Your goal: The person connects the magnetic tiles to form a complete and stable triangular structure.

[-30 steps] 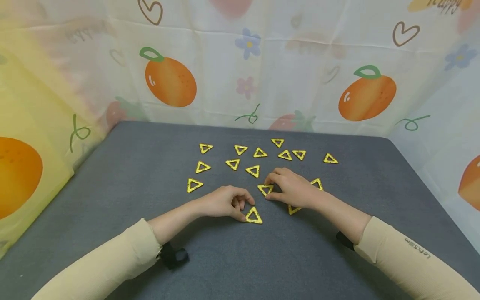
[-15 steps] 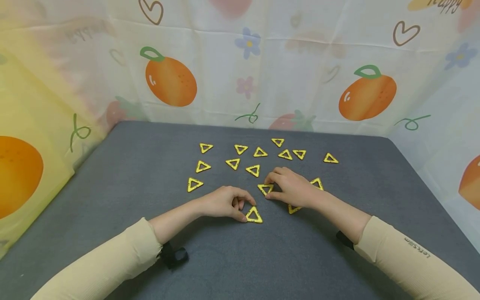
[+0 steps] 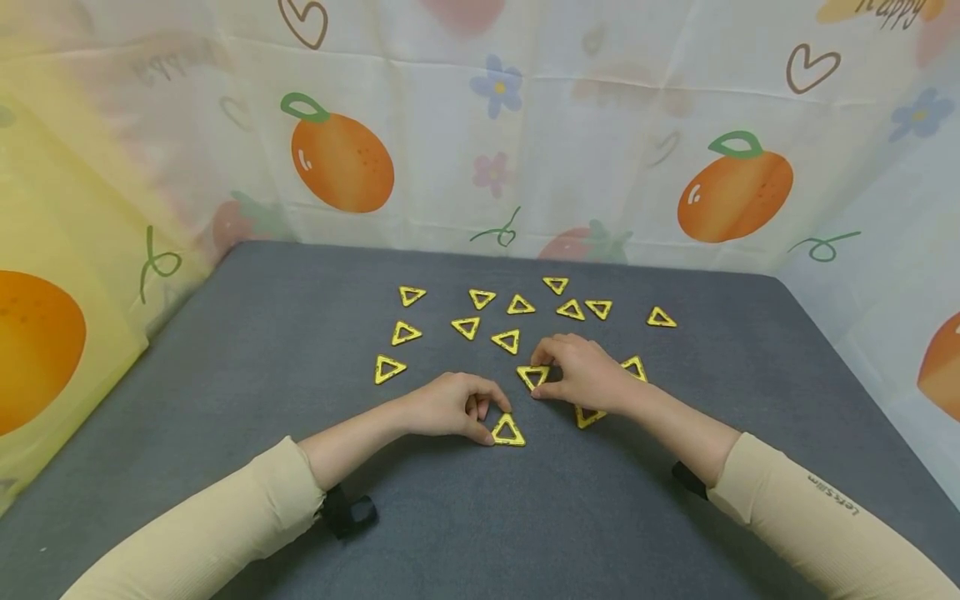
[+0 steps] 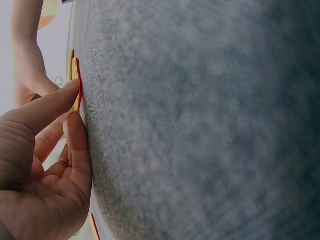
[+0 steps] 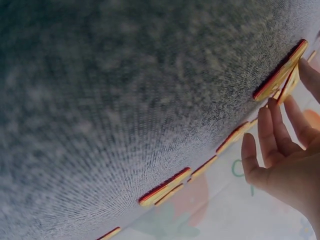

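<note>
In the head view, my left hand (image 3: 450,406) pinches a small yellow triangular frame (image 3: 510,442) between thumb and index finger, its point facing away. My right hand (image 3: 583,375), farther back and to the right, pinches another yellow triangle (image 3: 532,369) by its side, point toward me. The two pieces are apart. Seen from the left wrist, the thumb and fingers of the left hand (image 4: 45,160) meet at a red-edged yellow piece (image 4: 79,85). In the right wrist view, yellow pieces with red edges overlap near the fingertips of my right hand (image 5: 287,145).
Several yellow triangles lie scattered farther back on the dark grey cloth (image 3: 300,317), one (image 3: 662,323) at the far right. Two more, one beyond (image 3: 636,363) and one below (image 3: 590,421) my right hand, are partly covered by it. A patterned curtain (image 3: 600,167) stands behind.
My right hand and its triangle have shifted very slightly, a little away from me. My left hand and its triangle have hardly moved.
</note>
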The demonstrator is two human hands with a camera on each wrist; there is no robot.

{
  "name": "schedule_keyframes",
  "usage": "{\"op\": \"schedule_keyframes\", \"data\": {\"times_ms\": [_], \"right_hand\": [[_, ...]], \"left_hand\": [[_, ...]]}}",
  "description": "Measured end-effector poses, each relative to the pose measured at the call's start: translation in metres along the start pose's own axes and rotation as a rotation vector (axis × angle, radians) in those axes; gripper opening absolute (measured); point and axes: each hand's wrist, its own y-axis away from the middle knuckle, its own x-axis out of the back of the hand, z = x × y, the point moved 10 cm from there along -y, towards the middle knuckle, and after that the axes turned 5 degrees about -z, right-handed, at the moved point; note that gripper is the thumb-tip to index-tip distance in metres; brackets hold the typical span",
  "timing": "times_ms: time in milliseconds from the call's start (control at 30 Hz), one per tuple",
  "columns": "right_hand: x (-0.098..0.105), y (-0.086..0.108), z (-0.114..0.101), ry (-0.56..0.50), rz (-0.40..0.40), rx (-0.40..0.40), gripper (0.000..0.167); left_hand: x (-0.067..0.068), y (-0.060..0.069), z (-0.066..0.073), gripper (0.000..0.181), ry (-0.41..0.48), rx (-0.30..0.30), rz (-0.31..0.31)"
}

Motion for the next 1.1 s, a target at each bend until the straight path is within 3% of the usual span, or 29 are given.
{"op": "schedule_keyframes", "data": {"times_ms": [133,500,733,1100], "right_hand": [[0.004,0.0,0.003,-0.069,0.026,-0.018,0.036],[0.006,-0.003,0.01,-0.29,0.044,-0.026,0.012],[0.006,-0.002,0.013,-0.533,-0.034,-0.102,0.014],[-0.01,0.011,0.007,-0.6,-0.18,-0.15,0.017]], "left_hand": [[0.0,0.0,0.0,0.036,0.001,0.001,0.003],[0.001,0.004,0.005,0.034,0.006,-0.016,0.011],[0.001,0.003,0.003,0.033,0.007,-0.009,0.015],[0.0,0.002,0.004,0.032,-0.003,-0.012,0.017]]}}
